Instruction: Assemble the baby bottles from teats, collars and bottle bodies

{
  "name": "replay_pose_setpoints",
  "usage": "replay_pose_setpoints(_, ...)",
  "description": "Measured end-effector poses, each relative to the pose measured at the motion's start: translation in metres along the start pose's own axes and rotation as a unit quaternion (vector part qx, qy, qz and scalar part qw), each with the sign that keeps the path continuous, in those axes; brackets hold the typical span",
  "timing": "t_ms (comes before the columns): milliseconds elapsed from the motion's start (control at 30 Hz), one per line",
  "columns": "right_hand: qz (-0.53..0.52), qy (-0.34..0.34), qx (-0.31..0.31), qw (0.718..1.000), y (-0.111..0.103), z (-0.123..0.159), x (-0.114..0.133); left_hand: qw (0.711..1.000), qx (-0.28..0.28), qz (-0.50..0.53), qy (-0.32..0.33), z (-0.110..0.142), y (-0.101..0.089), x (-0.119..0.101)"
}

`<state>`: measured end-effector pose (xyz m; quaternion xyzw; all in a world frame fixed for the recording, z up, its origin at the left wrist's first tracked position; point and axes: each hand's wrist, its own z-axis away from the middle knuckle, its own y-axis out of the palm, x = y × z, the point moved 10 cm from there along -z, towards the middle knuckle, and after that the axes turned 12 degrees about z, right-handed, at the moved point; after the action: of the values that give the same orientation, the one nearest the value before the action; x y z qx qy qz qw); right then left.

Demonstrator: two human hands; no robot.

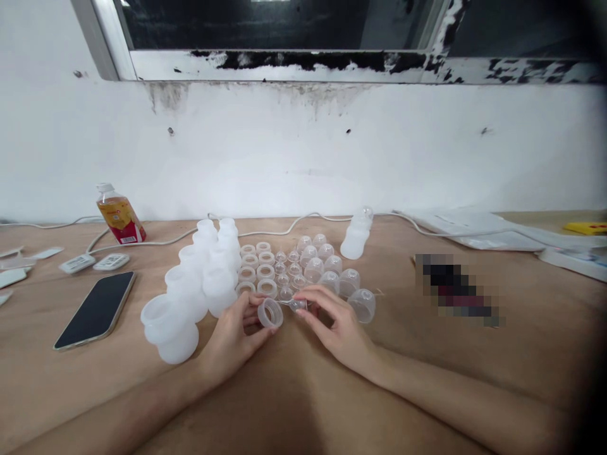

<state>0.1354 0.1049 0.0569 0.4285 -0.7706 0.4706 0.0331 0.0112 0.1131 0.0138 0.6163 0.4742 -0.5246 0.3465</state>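
Note:
My left hand (241, 332) grips a translucent screw ring (270, 313), its opening turned towards my right hand. Between the thumb and fingers of my right hand (332, 316) is a clear bottle nipple (298, 305), its narrow end close to the ring. Behind my hands stand rows of screw rings (247, 274), clear nipples (282, 280) and dome-shaped caps (313, 270). White baby bottles (171, 328) without tops stand in two rows beside my left hand. One cap (362, 306) lies just right of my right hand.
An assembled baby bottle (355, 235) stands near the wall. A phone (97, 311) and a drink bottle (121, 215) are on the left. A white cable (308, 218) runs along the back. Plastic bags (465, 227) and a blurred-out item (458, 291) lie right.

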Motion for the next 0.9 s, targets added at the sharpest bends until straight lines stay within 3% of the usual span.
replay_pose_setpoints(233,0.026,-0.031,0.010,0.999,0.003,0.002,0.009,0.998,0.005,-0.040,0.038,-0.001,0.004,-0.008)
replay_pose_setpoints(433,0.038,0.005,0.003,0.999,0.007,0.002,0.000,0.993,0.016,-0.088,0.076,-0.004,0.011,-0.017)
replay_pose_setpoints(700,0.029,-0.093,0.021,0.995,0.014,-0.002,0.026,0.990,0.014,-0.093,0.108,-0.001,0.012,-0.024)
replay_pose_setpoints(900,-0.012,-0.031,0.017,0.999,0.016,-0.004,0.014,0.979,0.025,-0.142,0.141,0.002,0.013,-0.033)
